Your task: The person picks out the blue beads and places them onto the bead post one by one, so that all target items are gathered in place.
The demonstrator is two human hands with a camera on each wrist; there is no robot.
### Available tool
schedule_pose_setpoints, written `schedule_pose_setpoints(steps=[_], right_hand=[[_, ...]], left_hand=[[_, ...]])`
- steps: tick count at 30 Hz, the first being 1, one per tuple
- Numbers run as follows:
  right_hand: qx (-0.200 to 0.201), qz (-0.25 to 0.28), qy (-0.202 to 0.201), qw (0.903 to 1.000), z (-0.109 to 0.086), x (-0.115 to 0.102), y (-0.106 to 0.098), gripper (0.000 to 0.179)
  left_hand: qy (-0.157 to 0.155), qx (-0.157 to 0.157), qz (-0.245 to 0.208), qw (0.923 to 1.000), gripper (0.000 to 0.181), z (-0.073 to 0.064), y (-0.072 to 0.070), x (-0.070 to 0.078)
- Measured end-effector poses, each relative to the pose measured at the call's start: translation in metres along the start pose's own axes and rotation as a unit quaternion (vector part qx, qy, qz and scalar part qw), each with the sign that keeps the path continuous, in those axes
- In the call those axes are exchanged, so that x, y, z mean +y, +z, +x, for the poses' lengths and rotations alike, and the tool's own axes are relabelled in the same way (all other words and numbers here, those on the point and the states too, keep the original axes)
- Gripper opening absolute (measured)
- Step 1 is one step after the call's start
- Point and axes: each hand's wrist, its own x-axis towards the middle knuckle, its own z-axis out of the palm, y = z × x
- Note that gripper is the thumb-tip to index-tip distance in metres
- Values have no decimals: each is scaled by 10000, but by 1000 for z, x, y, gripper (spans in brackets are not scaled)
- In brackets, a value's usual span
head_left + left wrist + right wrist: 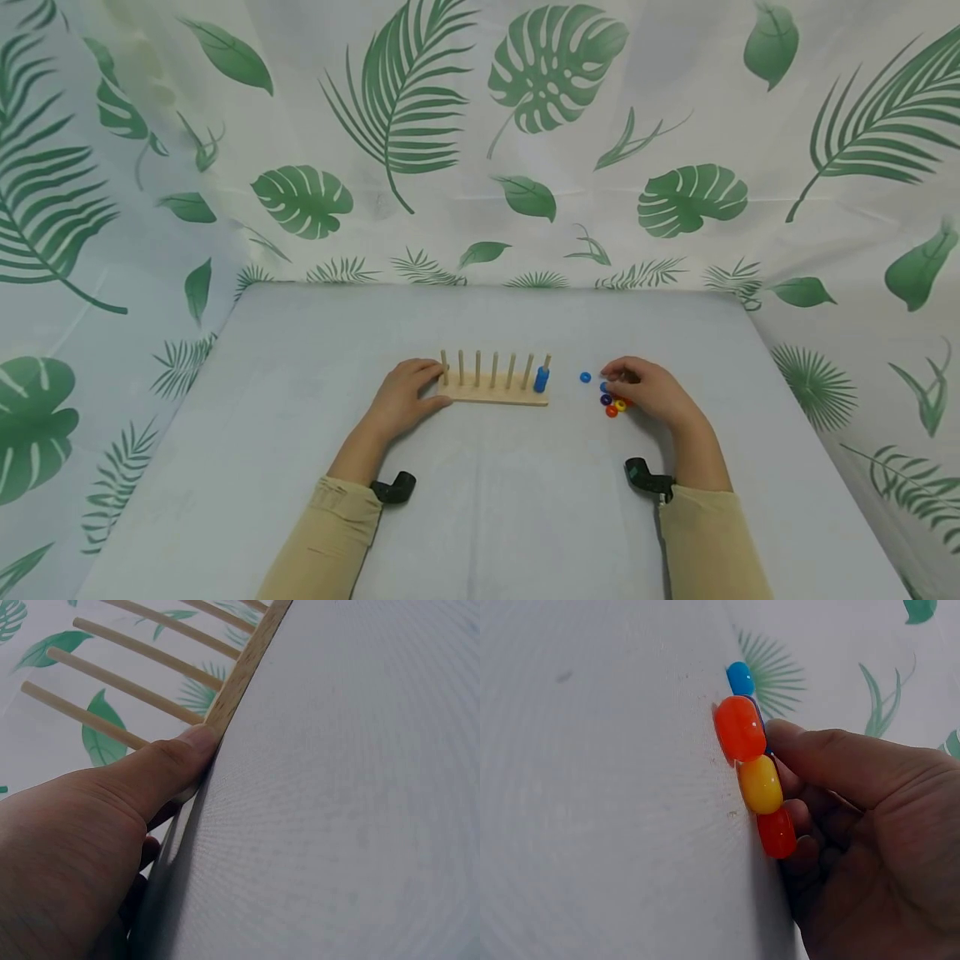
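A wooden peg board (491, 395) with a row of upright pegs stands on the table; blue beads (542, 380) are stacked on its rightmost peg. My left hand (401, 398) holds the board's left end, thumb on the front edge and fingers behind. Beside a small group of loose beads, my right hand (651, 390) pinches a blue bead (604, 387) between thumb and fingers. Close below it lie a dark blue bead (606, 400), a yellow bead (620, 406) and an orange bead (612, 412). A red bead (778, 834) sits under the right hand's fingers.
Another blue bead (585, 377) lies alone between the board and the right hand. The table (480, 500) has a pale cloth, and leaf-printed curtains (450, 208) hang behind it and at the sides. Each wrist wears a black camera (397, 488).
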Motion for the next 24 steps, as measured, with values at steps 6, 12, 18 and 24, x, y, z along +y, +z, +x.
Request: schedule_pose_setpoints(steps=[6,12,18,24], right_hand=[[139,-103,78,9998,1,1,0,28],[105,-256,-86,9996,1,2,-2,26],[97,-312,-25,9995,3,0,1,19],[147,-432,110,9989,3,-4,3,26]], left_hand=[[42,38,-2,10000,60,0,0,0],[17,11,-36,10000,60,1,-1,0],[-9,16,-45,10000,60,0,-1,1],[-22,5,-56,10000,60,0,-2,2]])
